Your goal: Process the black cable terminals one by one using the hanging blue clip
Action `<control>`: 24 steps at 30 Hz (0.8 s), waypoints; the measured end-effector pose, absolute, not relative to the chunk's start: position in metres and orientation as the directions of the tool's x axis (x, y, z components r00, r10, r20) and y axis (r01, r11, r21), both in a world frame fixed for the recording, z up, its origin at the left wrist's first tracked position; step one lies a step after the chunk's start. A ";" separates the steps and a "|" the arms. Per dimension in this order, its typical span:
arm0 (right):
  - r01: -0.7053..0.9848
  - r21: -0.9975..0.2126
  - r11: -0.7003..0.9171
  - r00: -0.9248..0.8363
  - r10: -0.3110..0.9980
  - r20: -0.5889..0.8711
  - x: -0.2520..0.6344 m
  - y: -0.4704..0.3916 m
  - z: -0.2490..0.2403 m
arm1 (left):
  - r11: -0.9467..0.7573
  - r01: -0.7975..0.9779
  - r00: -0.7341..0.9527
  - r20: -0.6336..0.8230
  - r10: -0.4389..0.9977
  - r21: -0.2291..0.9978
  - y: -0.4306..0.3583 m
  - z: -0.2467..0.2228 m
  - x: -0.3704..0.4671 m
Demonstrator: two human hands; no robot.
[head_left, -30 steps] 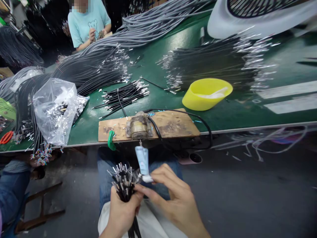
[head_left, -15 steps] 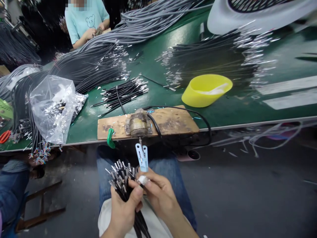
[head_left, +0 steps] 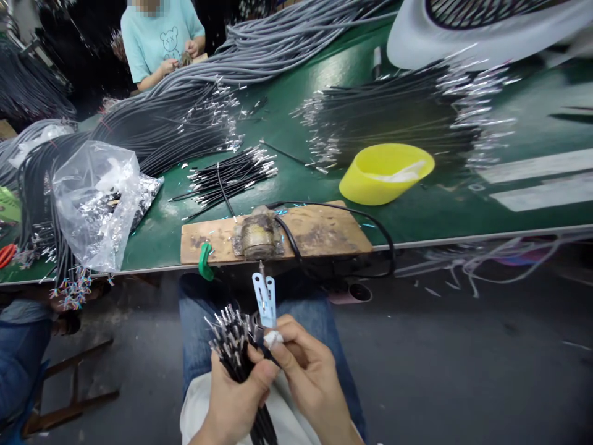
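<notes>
My left hand is closed around a bundle of black cables with stripped silvery ends pointing up and away from me. Close beside it, my right hand pinches at a white wrap at its thumb and forefinger. Whether the wrap is worn on a finger or held is unclear, and anything inside the pinch is hidden. Just beyond these fingertips is a light blue clothes peg, fixed on the thin shaft of a small, worn motor. The motor sits on a wooden board at the table edge.
On the green table lie short black cables, long grey cables and a clear plastic bag. A yellow cup-like holder stands right, a green clamp left. A co-worker sits across; a wooden stool stands lower left.
Both hands have shifted slightly to the right and down in the view, still close together. The co-worker's hands have moved a little. The view has tilted slightly.
</notes>
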State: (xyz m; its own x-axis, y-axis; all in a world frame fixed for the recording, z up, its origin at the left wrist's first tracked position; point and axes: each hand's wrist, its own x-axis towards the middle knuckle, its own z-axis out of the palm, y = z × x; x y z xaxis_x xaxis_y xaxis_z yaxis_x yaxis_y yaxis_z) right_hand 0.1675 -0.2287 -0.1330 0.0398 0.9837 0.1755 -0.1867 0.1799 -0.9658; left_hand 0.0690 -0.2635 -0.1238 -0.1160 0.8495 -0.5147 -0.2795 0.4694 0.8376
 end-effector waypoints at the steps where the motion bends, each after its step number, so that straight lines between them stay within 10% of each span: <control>1: -0.085 -0.961 0.262 0.136 0.959 0.249 0.165 -0.231 -0.134 | 0.466 -0.272 -0.125 -0.511 0.850 0.842 -0.265 -0.126 0.070; 4: 0.158 -0.884 0.441 0.295 0.833 0.468 0.162 -0.234 -0.138 | 0.451 -0.240 -0.132 -0.489 0.862 0.860 -0.267 -0.129 0.069; 6: 0.010 -0.919 0.395 0.185 0.902 0.389 0.166 -0.231 -0.140 | 0.425 -0.204 -0.113 -0.452 0.885 0.882 -0.266 -0.128 0.066; 10: -0.485 -0.834 -0.263 -0.367 0.927 -0.079 0.176 -0.216 -0.141 | 0.336 -0.104 -0.028 -0.340 0.940 0.936 -0.258 -0.115 0.056; 14: -0.456 -0.702 -0.547 -0.540 0.797 -0.271 0.178 -0.204 -0.145 | 0.256 -0.022 -0.009 -0.256 0.967 0.967 -0.254 -0.108 0.051; 18: -0.386 -0.867 -0.316 -0.211 0.945 -0.250 0.182 -0.200 -0.151 | 0.227 0.061 -0.101 -0.220 0.970 0.972 -0.258 -0.111 0.048; 24: -0.162 -0.919 0.360 0.064 0.933 0.355 0.191 -0.209 -0.136 | 0.248 0.150 -0.195 -0.218 0.956 0.957 -0.262 -0.120 0.050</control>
